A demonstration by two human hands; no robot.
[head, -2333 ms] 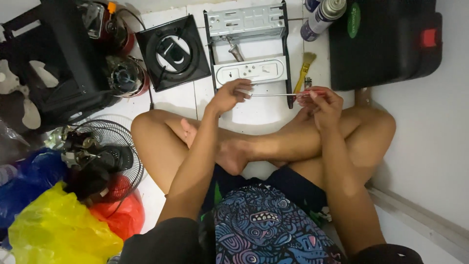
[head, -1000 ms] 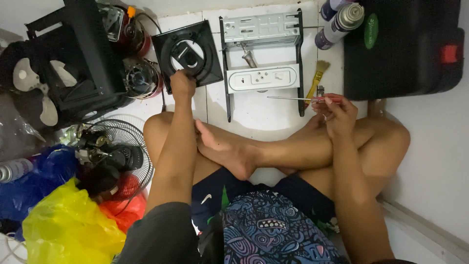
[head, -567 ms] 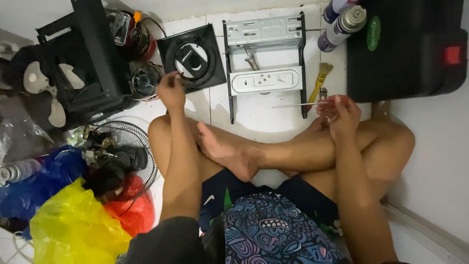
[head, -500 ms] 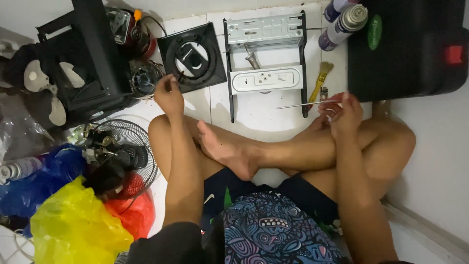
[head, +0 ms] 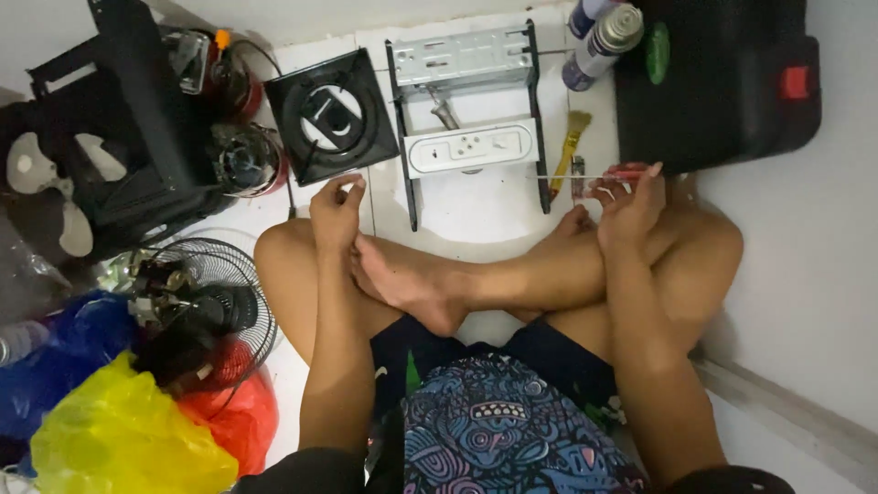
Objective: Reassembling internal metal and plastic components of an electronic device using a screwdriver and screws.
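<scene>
I sit cross-legged on a white tiled floor (head: 476, 197) beside a white wall. My left hand (head: 337, 203), loosely curled and empty, has drawn back from the black square fan housing (head: 331, 117). My right hand (head: 629, 203) grips a red-handled screwdriver (head: 594, 176). Two spray cans (head: 599, 38) stand beside a black case (head: 722, 82).

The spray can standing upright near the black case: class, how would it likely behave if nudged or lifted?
The spray can is tall and narrow, so a sideways nudge would probably tip it. Being round, it would likely roll once down. Its smooth wall may feel slippery.
</scene>
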